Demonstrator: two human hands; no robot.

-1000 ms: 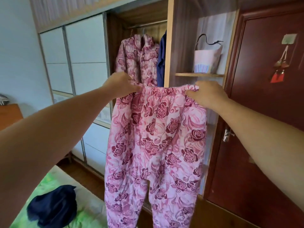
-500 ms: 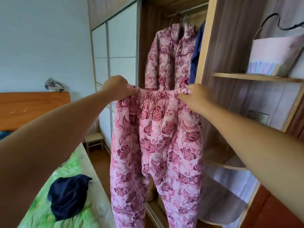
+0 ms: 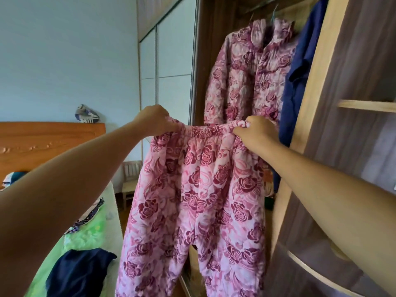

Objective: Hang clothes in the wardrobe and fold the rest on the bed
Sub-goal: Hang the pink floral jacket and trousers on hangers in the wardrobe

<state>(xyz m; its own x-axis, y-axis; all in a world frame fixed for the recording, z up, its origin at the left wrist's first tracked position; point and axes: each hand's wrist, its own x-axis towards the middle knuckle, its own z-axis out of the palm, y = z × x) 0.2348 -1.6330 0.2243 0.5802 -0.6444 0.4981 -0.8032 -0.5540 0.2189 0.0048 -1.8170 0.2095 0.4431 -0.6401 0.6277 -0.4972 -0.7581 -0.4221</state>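
shift: trousers (image 3: 192,200) swing left, off the wardrobe (image 3: 317,103), toward the bed (image 3: 90,234) | left hand (image 3: 155,118); right hand (image 3: 255,130): fingers curled, pinching waistband (image 3: 205,130) corners | reads as folding next, not hanging

Pink trousers (image 3: 192,200) with dark rose print (same on the jacket (image 3: 242,78)), navy garment (image 3: 300,86), green bedspread (image 3: 85,236).

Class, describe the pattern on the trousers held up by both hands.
Dark pink roses on pale pink quilted fabric, on the trousers; clearest in the head view.
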